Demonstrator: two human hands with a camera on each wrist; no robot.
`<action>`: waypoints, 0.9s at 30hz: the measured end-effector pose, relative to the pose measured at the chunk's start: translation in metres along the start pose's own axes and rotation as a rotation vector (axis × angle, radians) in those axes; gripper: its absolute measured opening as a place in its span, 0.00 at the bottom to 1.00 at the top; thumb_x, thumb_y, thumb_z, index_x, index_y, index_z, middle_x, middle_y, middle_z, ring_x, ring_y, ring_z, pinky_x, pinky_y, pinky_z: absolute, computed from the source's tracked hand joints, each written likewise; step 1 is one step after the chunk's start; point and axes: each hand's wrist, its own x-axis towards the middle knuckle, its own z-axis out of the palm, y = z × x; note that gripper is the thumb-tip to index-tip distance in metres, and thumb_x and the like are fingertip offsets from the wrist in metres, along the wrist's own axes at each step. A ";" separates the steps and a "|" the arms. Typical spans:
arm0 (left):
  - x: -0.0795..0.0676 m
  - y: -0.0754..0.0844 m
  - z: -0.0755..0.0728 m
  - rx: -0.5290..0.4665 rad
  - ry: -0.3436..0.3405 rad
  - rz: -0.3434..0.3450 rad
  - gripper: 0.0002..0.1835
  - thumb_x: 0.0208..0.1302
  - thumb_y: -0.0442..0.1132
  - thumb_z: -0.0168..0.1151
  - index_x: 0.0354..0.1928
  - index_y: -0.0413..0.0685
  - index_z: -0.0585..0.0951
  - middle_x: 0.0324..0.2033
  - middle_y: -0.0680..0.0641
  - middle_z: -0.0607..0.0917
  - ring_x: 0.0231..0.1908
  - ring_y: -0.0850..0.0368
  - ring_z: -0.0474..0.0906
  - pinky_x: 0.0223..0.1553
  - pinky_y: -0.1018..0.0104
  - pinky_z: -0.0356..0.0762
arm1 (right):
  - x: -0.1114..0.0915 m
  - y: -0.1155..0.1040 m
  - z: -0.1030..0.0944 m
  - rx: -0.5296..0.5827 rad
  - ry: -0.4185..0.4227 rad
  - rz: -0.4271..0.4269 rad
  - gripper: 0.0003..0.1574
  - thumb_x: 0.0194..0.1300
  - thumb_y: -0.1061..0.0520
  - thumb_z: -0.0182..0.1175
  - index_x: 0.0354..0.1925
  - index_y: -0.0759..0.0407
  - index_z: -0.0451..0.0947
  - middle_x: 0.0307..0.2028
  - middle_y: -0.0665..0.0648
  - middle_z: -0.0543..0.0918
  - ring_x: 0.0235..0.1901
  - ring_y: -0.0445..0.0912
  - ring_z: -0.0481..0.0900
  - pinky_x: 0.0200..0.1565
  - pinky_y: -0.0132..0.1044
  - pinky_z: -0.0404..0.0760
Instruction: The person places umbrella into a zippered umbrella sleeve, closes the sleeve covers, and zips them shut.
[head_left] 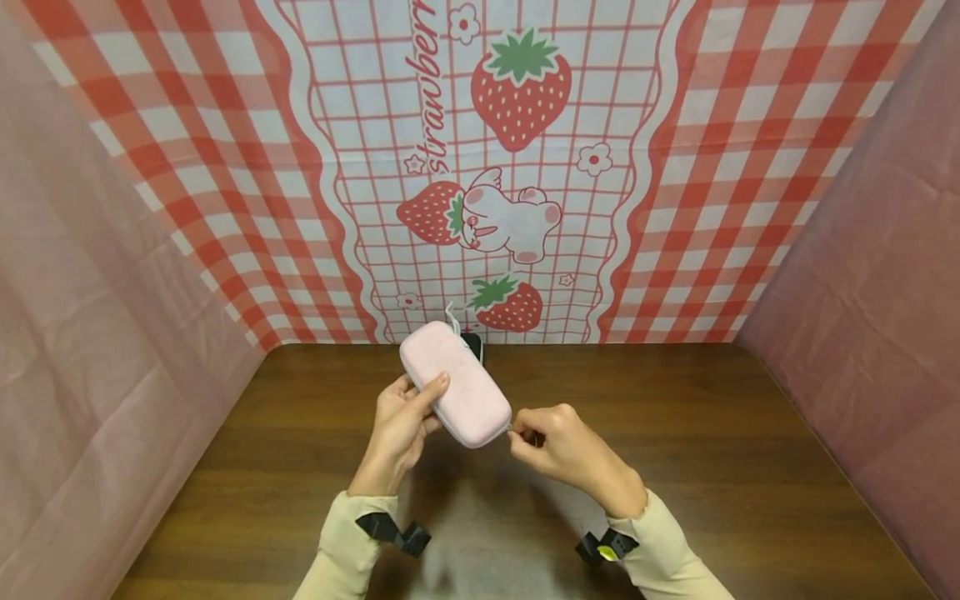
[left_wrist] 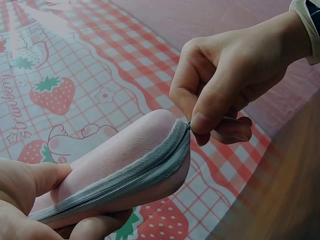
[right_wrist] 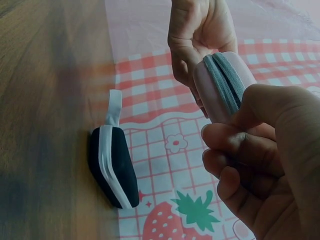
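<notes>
A pink zippered case is held up at a slant over the table. My left hand grips its long side, with the thumb across the top face and fingers underneath. At the case's lower right corner, my right hand pinches the small zipper pull between thumb and forefinger, its other fingers curled. The grey zipper runs along the edge; its teeth look joined along the side seen in the left wrist view.
Behind the pink case, at the table's back edge, stands a smaller black case with a white zipper band and a white loop. A strawberry-print cloth hangs behind the brown wooden table. Pink cloth walls flank both sides.
</notes>
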 end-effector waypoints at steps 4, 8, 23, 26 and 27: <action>0.000 0.000 0.000 -0.006 -0.002 0.002 0.22 0.69 0.29 0.64 0.62 0.33 0.70 0.39 0.48 0.88 0.37 0.54 0.89 0.36 0.55 0.88 | 0.000 0.000 0.000 0.006 -0.003 -0.001 0.15 0.53 0.70 0.67 0.24 0.51 0.76 0.18 0.42 0.74 0.21 0.28 0.66 0.22 0.18 0.67; -0.001 -0.001 0.000 -0.008 0.000 0.002 0.22 0.69 0.30 0.64 0.61 0.33 0.70 0.39 0.48 0.88 0.38 0.54 0.89 0.36 0.55 0.88 | 0.000 -0.001 0.000 0.011 -0.010 0.007 0.15 0.53 0.70 0.66 0.24 0.51 0.76 0.18 0.42 0.74 0.21 0.28 0.66 0.22 0.18 0.67; 0.000 -0.002 0.000 -0.008 0.012 0.006 0.21 0.69 0.29 0.64 0.61 0.33 0.71 0.37 0.49 0.88 0.36 0.55 0.89 0.35 0.56 0.88 | -0.001 -0.002 0.005 0.022 -0.011 -0.012 0.14 0.54 0.69 0.65 0.23 0.51 0.75 0.18 0.42 0.74 0.21 0.27 0.66 0.23 0.17 0.66; 0.000 -0.002 0.001 -0.008 0.012 0.009 0.21 0.69 0.29 0.64 0.61 0.33 0.71 0.37 0.49 0.89 0.36 0.55 0.89 0.35 0.56 0.88 | 0.000 -0.003 0.005 0.024 -0.011 -0.014 0.15 0.54 0.69 0.65 0.23 0.51 0.75 0.18 0.42 0.75 0.21 0.27 0.67 0.23 0.17 0.67; 0.000 -0.001 0.001 -0.008 0.012 0.010 0.21 0.69 0.29 0.64 0.61 0.33 0.71 0.37 0.49 0.89 0.36 0.55 0.89 0.35 0.56 0.88 | 0.000 -0.003 0.005 0.024 -0.011 -0.016 0.15 0.54 0.69 0.65 0.23 0.51 0.75 0.18 0.42 0.75 0.21 0.27 0.67 0.23 0.17 0.67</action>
